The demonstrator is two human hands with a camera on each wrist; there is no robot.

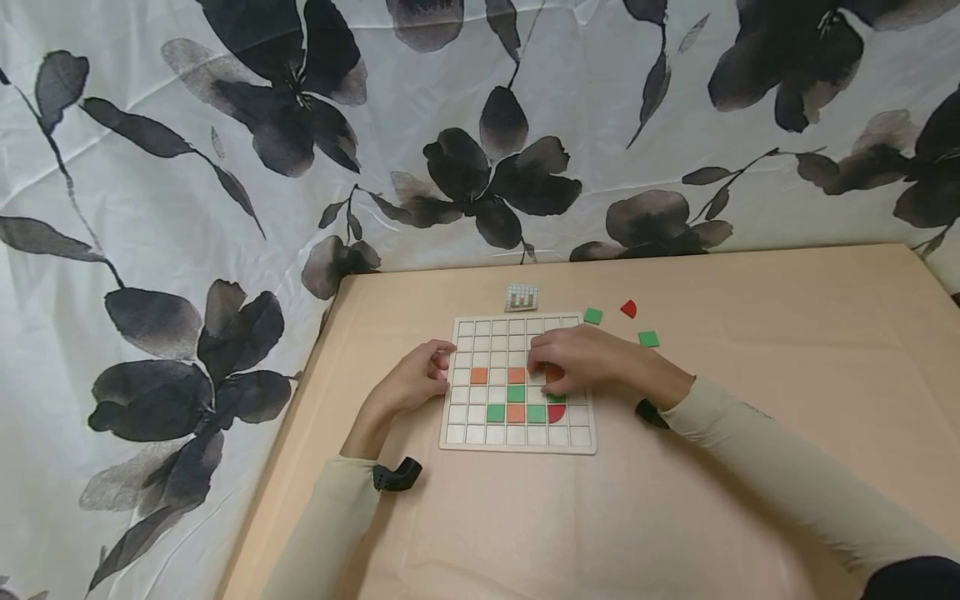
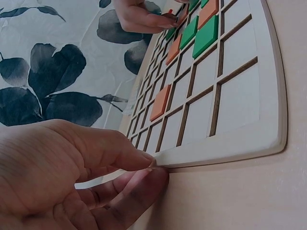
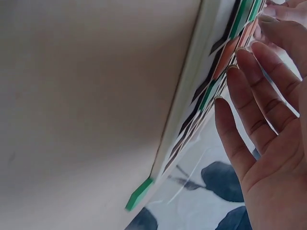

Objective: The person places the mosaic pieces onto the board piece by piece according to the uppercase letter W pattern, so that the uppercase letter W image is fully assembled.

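A white gridded board (image 1: 465, 435) lies on the table with orange and green square tiles and a red rounded tile (image 1: 556, 414) in its cells. My left hand (image 1: 415, 375) pinches the board's left edge between thumb and fingers, clearly so in the left wrist view. Over the board's right half is my right hand (image 1: 581, 357), its fingers parted near an orange tile (image 1: 553, 373) and a green tile (image 1: 556, 398). No piece shows between those fingers (image 3: 235, 120) in the right wrist view. A small red bit (image 2: 170, 10) by the right fingertips is too small to place.
Beyond the board stands a small patterned card (image 1: 522, 297). Loose pieces lie at the board's far right: a green tile (image 1: 593, 316), another green tile (image 1: 648, 339) and a red wedge (image 1: 628, 309). A floral cloth (image 1: 480, 100) hangs behind the table (image 1: 675, 517).
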